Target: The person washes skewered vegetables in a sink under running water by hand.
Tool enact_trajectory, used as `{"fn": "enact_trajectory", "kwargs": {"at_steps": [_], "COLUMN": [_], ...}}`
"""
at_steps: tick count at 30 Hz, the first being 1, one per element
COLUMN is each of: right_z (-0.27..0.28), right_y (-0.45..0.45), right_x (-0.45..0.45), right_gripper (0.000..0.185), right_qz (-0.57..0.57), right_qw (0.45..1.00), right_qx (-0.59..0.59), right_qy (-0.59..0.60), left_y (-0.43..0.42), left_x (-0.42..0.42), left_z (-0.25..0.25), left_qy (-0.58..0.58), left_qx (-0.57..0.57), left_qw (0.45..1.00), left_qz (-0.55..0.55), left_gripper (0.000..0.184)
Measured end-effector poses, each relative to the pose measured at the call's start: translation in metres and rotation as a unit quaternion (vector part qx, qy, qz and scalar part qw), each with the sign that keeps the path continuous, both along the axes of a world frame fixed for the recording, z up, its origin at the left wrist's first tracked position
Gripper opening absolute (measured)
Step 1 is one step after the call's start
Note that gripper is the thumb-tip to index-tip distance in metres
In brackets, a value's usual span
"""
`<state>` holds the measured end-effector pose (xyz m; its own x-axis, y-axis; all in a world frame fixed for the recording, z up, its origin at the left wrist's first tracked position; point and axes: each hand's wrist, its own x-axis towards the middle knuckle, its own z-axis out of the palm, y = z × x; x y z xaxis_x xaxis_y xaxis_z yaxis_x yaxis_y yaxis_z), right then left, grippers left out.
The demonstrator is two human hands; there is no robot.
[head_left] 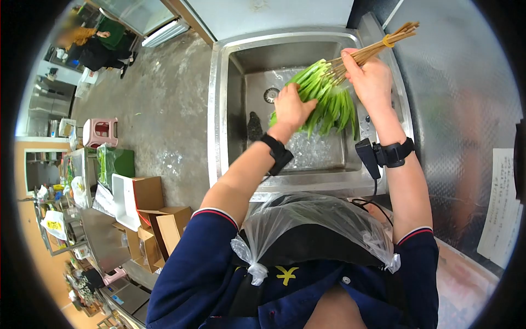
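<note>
Over the sink is a bundle of skewers threaded with green leafy vegetable (335, 104), probably chives. Its bare wooden sticks (402, 35) point to the upper right, bound near their ends by a yellow rubber band (388, 41). My right hand (372, 79) is closed around the sticks just above the greens. At the leafy part, my left hand (293, 109) curls over the greens, with leaves between thumb and fingers; some fingertips are hidden among them. A metal sink (235, 77) lies beneath, with wet patches on its bottom and a round drain (270, 95).
A dark mesh-like thing (254, 127) lies at the sink's left side. A metal-faced wall (438, 98) rises on the right. Cardboard boxes (172, 227), a white bin (125, 203) and a pink stool (101, 132) stand to the left. Farther off is another person (90, 52).
</note>
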<state>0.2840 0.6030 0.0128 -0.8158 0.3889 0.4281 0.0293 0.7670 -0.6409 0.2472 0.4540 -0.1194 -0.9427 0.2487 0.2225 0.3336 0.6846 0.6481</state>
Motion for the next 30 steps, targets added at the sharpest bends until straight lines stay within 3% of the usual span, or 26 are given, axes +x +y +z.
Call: {"fn": "enact_trajectory", "kwargs": {"at_steps": [2, 4, 5, 7, 11, 13, 16, 19, 22, 30], "right_z": [0.004, 0.004, 0.004, 0.005, 0.013, 0.015, 0.016, 0.01, 0.012, 0.006], "right_y": [-0.003, -0.004, -0.004, -0.006, -0.009, -0.012, -0.012, -0.01, -0.009, -0.007], "right_x": [-0.003, -0.002, -0.003, -0.007, -0.005, -0.003, -0.002, -0.003, -0.001, 0.0], "right_gripper": [0.027, 0.027, 0.027, 0.027, 0.026, 0.026, 0.025, 0.025, 0.024, 0.025], "right_qz": [0.0, -0.005, -0.001, 0.007, 0.008, 0.009, 0.01, 0.021, 0.013, 0.019], "right_qw": [1.0, 1.0, 1.0, 0.999, 1.0, 1.0, 0.999, 0.999, 0.995, 0.998], "right_qx": [0.003, 0.009, 0.023, 0.04, 0.018, 0.007, -0.018, 0.007, -0.102, -0.064], "right_qy": [-0.001, -0.008, -0.002, 0.007, 0.005, 0.004, -0.029, 0.026, -0.017, -0.009], "left_y": [0.005, 0.008, 0.014, 0.026, 0.036, 0.043, 0.046, 0.036, 0.023, 0.01], "left_x": [0.023, 0.039, 0.045, 0.051, 0.049, 0.046, 0.042, 0.039, 0.038, 0.034], "left_z": [0.015, 0.021, 0.015, 0.007, 0.007, 0.003, 0.002, 0.002, 0.0, 0.014], "left_qy": [0.147, 0.12, 0.119, -0.085, -0.022, -0.15, -0.189, -0.169, -0.193, -0.153], "left_qx": [0.025, 0.052, 0.054, 0.098, 0.027, -0.117, -0.108, -0.091, -0.016, -0.108], "left_qw": [0.989, 0.984, 0.984, 0.984, 0.992, 0.979, 0.976, 0.98, 0.98, 0.979], "left_qz": [0.022, -0.124, -0.122, -0.124, -0.117, -0.069, -0.031, -0.047, -0.053, -0.076], "left_gripper": [0.045, 0.035, 0.035, 0.027, 0.027, 0.029, 0.03, 0.03, 0.029, 0.037]}}
